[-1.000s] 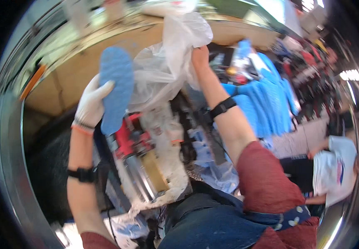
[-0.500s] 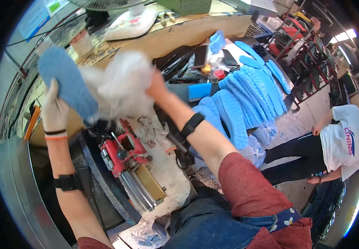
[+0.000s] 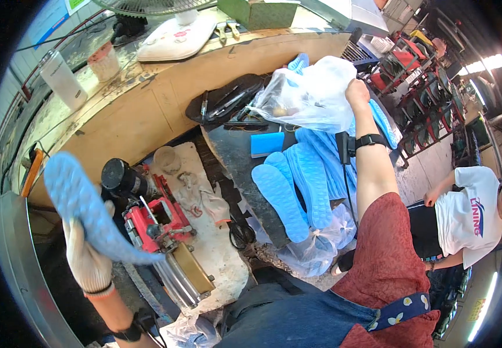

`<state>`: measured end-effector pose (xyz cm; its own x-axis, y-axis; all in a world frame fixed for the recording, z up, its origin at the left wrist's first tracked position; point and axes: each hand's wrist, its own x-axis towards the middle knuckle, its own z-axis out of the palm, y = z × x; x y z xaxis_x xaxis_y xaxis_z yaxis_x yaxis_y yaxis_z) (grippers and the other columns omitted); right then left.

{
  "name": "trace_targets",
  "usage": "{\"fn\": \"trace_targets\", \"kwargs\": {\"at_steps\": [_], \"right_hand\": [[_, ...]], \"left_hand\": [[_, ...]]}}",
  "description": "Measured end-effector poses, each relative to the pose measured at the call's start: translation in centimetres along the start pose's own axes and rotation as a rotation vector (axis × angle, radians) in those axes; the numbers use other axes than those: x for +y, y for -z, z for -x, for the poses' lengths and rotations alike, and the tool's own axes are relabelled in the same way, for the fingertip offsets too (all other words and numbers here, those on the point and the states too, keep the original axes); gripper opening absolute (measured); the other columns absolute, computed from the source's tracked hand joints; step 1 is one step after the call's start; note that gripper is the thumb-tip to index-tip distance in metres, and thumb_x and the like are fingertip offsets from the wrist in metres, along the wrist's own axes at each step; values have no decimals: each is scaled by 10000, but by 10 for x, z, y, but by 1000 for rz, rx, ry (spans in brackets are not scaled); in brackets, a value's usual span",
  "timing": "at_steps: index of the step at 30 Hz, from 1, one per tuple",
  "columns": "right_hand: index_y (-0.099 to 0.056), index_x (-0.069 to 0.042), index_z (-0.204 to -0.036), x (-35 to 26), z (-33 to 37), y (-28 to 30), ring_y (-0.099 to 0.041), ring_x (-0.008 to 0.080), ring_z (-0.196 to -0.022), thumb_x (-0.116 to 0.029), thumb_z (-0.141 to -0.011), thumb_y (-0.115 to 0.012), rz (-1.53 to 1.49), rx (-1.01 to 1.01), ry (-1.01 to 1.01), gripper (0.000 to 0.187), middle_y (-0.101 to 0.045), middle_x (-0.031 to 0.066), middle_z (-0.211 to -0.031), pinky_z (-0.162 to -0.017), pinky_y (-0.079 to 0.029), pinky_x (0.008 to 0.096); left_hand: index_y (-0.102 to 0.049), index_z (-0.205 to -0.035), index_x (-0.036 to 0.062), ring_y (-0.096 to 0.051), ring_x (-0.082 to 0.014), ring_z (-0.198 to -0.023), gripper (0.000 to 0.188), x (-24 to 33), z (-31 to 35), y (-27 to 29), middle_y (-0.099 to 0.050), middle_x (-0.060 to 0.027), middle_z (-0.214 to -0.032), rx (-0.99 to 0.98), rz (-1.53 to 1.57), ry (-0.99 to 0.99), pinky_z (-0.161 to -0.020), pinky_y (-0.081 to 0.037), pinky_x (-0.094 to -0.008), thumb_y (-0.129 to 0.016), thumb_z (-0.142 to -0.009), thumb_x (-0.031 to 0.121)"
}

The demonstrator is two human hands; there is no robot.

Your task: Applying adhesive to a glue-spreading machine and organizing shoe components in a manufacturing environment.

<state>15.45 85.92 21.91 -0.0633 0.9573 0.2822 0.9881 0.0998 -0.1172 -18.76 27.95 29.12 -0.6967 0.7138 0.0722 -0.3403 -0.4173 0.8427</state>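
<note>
In a white knit glove, my left hand [image 3: 88,255] grips a light-blue, bumpy shoe sole [image 3: 80,194] at the left; the sole stands tilted, its lower end near the red machine. My bare right hand [image 3: 356,94] is closed on the edge of a clear plastic bag [image 3: 315,95], which is spread above the far part of the dark table. Beneath and beside the bag lie several blue soles [image 3: 309,188], overlapping in rows. The bag partly hides the things behind it.
A red machine [image 3: 158,226] with metal rollers [image 3: 175,281] stands before me. Nearby are a black pouch [image 3: 225,101], a blue box-like block [image 3: 267,144] and a rag [image 3: 201,200]. A shelf [image 3: 164,81] holds a bottle [image 3: 62,81]. Another person [image 3: 466,214] stands at the right.
My right hand has carried the plastic bag rightward, away from the left hand to above the table. My left hand has come lower with the sole, whose bumpy face now shows.
</note>
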Motion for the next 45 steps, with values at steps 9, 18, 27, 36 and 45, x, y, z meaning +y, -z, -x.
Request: {"fn": "trace_targets", "kwargs": {"at_steps": [9, 18, 27, 36, 45], "right_hand": [[-686, -20, -810, -12, -4, -79, -643, 365, -883, -115, -796, -503, 205, -146, 511, 206, -659, 241, -933, -784, -508, 446], [-619, -74, -1046, -205, 253, 26, -600, 328, -931, -122, -847, -556, -866, -248, 994, 215, -624, 130, -975, -800, -475, 375], [-631, -60, -1027, -349, 393, -242, -615, 401, -850, -87, -839, -516, -546, -660, 1004, 223, -644, 209, -872, -755, -488, 458], [-614, -31, -959, -378, 390, -310, -600, 395, -886, -45, -808, -491, -619, -479, 1231, 195, -617, 226, -905, -766, -483, 452], [-670, -19, -903, -403, 401, -354, -615, 381, -942, -65, -791, -509, -850, -1012, 770, 201, -638, 236, -965, -795, -496, 428]], "left_hand": [[-234, -1435, 66, -535, -367, -1139, 516, -14, 77, 22, -367, -242, -1399, 247, 35, 22, -909, -509, -471, -436, -983, 211], [-373, -1341, 23, -576, -367, -1075, 402, -16, 173, 53, -486, -267, -1268, 369, 335, -16, -765, -592, -431, -415, -990, 215], [-440, -1246, -15, -674, -307, -680, 597, -40, 229, 69, -616, -225, -1046, 965, 250, 16, -480, -586, -409, -344, -967, 505], [-503, -1163, -31, -654, -256, -667, 554, -67, 231, 49, -635, -170, -960, 1198, 263, 68, -535, -562, -304, -352, -980, 470], [-422, -1293, 12, -622, -225, -944, 543, -66, 274, 75, -597, -123, -1124, 990, 214, 157, -760, -546, -342, -392, -975, 450]]}}
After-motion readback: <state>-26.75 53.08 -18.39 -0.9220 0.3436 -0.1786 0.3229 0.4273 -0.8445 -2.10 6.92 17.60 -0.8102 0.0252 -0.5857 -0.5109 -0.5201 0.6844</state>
